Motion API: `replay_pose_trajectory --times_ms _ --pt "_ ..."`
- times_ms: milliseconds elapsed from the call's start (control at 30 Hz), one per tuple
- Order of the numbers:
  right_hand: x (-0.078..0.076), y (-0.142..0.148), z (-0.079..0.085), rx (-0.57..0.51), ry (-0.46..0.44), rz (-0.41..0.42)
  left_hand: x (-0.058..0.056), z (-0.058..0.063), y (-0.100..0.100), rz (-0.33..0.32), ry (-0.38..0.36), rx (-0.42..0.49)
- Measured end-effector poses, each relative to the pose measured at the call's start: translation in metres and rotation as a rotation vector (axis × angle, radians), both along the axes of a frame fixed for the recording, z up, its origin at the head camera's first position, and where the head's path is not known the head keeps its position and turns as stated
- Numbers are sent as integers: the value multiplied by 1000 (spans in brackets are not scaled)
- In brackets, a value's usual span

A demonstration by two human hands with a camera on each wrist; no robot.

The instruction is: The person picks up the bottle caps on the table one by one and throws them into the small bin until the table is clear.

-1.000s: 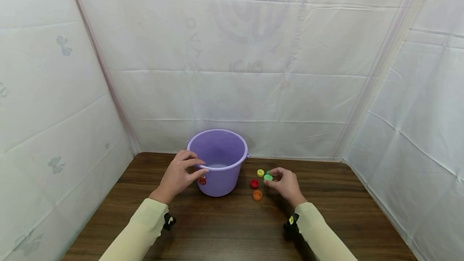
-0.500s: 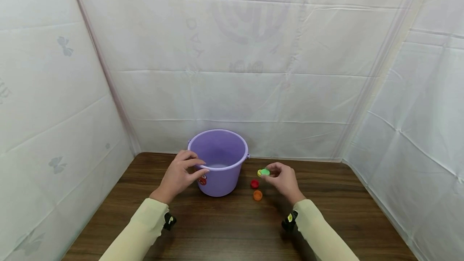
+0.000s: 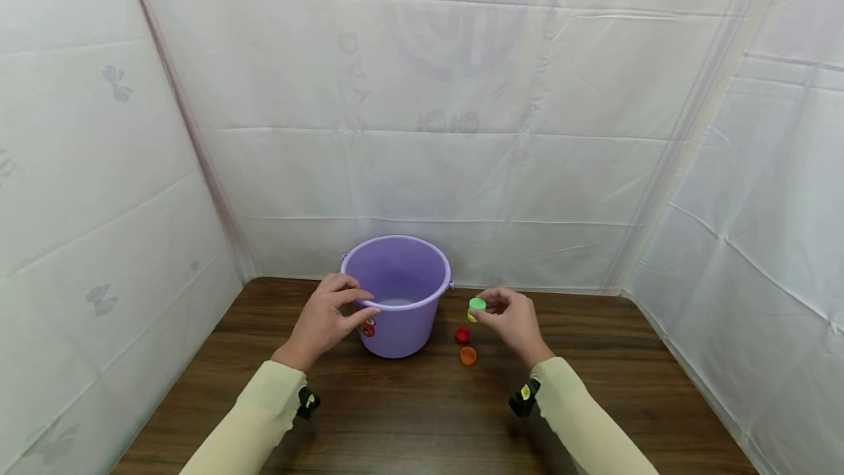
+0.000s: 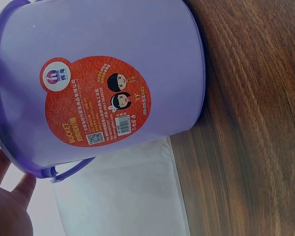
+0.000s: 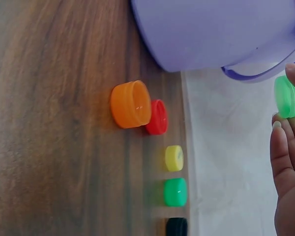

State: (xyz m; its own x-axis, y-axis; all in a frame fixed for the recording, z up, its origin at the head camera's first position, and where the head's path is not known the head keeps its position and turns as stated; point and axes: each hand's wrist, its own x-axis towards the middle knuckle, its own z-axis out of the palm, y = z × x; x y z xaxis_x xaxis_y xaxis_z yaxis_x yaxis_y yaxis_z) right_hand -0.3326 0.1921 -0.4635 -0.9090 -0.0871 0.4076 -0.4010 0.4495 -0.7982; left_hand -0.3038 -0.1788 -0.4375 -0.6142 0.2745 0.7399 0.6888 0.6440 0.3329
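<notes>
A purple bucket [image 3: 395, 328] with a red label [image 4: 98, 101] stands upright on the wooden table. My left hand [image 3: 323, 317] grips its near left rim between thumb and fingers. To the bucket's right, my right hand [image 3: 517, 321] pinches a light green bottle cap [image 3: 478, 304], raised off the table. In the right wrist view the light green cap [image 5: 287, 97] is between thumb and fingertips. Behind it in the head view, a yellow cap [image 3: 471, 316] is partly covered. A red cap [image 3: 463, 335] and an orange cap [image 3: 468, 355] lie nearer.
A darker green cap [image 5: 175, 191] and a black cap [image 5: 177, 227] show in the right wrist view, hidden in the head view. White sheeting [image 3: 422, 167] rises behind the table and along both sides. The bucket's handle [image 5: 265, 76] hangs at its side.
My right hand has lifted the light green cap and carried it leftward and away from me, over the yellow cap in the head view. The left hand and bucket stay put.
</notes>
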Motion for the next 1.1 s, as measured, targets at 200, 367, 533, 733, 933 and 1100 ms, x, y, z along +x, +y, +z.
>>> replay_pose_trajectory --times_ms 200,367,533,733,933,1100 --pt "3 -7 11 -11 20 11 1 0 -1 3 -6 -4" --pt "5 -11 21 -3 20 5 1 0 -1 8 -12 -11" --pt "5 -15 31 -3 1 7 2 1 0 13 -30 -15" --pt "2 -18 38 -11 -15 21 2 1 0 17 -42 -17" --pt "-1 -22 44 -17 4 55 1 0 0 11 -29 -16" --pt "-3 -29 50 -35 10 71 0 -1 0 4 -6 -7"
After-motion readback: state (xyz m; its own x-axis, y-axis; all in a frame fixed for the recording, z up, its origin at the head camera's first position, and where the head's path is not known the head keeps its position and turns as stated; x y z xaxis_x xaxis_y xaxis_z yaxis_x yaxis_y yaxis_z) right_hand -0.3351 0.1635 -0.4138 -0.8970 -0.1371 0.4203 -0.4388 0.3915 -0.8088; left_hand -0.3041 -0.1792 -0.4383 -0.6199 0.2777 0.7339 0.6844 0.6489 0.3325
